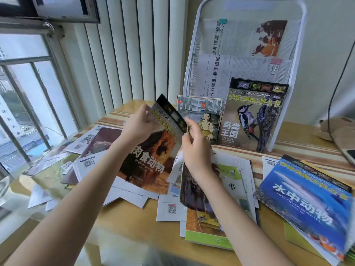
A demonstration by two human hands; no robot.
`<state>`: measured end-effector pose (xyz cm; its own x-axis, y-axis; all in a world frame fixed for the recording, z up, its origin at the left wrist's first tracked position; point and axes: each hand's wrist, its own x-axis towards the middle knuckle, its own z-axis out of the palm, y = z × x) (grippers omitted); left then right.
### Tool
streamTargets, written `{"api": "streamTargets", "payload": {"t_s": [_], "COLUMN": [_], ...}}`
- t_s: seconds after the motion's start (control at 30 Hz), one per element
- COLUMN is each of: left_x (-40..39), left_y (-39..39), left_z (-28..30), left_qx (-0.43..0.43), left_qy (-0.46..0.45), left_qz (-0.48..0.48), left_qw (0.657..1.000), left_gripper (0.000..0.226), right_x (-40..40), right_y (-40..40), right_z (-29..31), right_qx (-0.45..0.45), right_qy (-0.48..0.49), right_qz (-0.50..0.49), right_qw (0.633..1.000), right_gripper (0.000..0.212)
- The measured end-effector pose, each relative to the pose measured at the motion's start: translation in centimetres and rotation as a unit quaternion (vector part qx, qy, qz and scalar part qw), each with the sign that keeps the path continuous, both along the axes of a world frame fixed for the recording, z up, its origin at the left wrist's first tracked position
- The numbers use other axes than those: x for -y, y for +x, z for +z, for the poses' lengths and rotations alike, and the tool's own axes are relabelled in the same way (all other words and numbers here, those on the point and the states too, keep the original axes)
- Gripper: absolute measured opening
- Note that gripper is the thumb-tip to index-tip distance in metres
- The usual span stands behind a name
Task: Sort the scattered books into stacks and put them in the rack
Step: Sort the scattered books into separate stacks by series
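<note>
Books lie scattered under my forearms. My left hand [141, 124] grips the lion book [151, 150] by its top corner, lifted clear; my right hand [194, 144] pinches its near edge. I judge this mid-sorting: next, carry it beyond my grip toward the rack [249, 73], beside the bird book [253, 116].

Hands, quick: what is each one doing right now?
Left hand: grips the top edge of the lion book, lifted off the table.
Right hand: fingers pinch the same book's right edge.
</note>
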<state>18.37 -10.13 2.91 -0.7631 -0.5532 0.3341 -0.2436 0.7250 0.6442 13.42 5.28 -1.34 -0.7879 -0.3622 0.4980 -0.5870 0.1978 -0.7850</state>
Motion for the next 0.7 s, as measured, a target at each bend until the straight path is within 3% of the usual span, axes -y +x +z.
{"api": "streamTargets", "payload": {"t_s": [0.1, 0.2, 0.43, 0.53, 0.7], "left_x": [-1.3, -2.5, -3.1, -2.9, -2.2], "left_y": [0.0, 0.1, -0.1, 0.0, 0.4], "left_z": [2.5, 3.7, 3.2, 2.8, 2.6], "left_qx": [-0.028, -0.075, -0.057, -0.03, -0.034], "left_qy": [0.119, 0.263, 0.257, 0.269, 0.332], "left_qz": [-0.031, -0.054, -0.085, -0.085, -0.093], "left_qw": [0.992, 0.96, 0.961, 0.959, 0.938], "left_gripper": [0.022, 0.019, 0.034, 0.05, 0.049], "right_x": [2.2, 4.4, 5.2, 4.9, 4.1], "right_y": [0.3, 0.5, 0.9, 1.0, 0.9], "right_z": [0.5, 1.1, 1.1, 1.4, 2.2], "right_qx": [-0.016, -0.017, 0.057, 0.096, 0.212], "right_qy": [-0.037, -0.084, -0.207, -0.262, -0.292], "right_qz": [0.003, -0.007, -0.025, 0.014, 0.123], "right_qw": [0.999, 0.996, 0.976, 0.96, 0.924], "right_gripper": [0.043, 0.046, 0.037, 0.037, 0.031]}}
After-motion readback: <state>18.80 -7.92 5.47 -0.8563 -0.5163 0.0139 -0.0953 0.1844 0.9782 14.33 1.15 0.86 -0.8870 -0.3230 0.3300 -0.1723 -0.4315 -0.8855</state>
